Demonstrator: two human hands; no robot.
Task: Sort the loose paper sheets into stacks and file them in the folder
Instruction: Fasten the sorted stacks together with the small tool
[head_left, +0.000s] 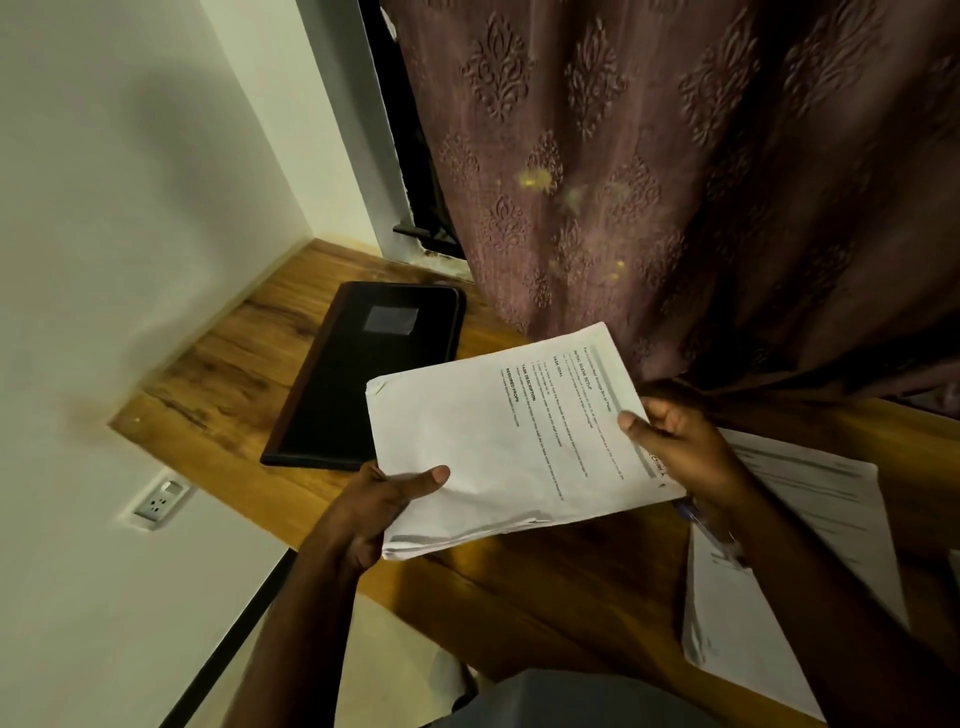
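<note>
While both hands hold it above the wooden surface (322, 499), the paper stack (498, 441) tilts. The left hand (379, 509) pinches its near edge, and the right hand (675, 441) pinches its right edge. A black folder (358, 374) lies shut at the far left.

A home room: patterned curtain (649, 156) hangs over a wooden desk (234, 364).

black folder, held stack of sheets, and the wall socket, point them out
black rectangular folder (358, 379), head view, middle of its closed cover
held stack of white printed sheets (498, 441), head view, blank area of top sheet
white wall socket (161, 500), head view, its faceplate
</note>
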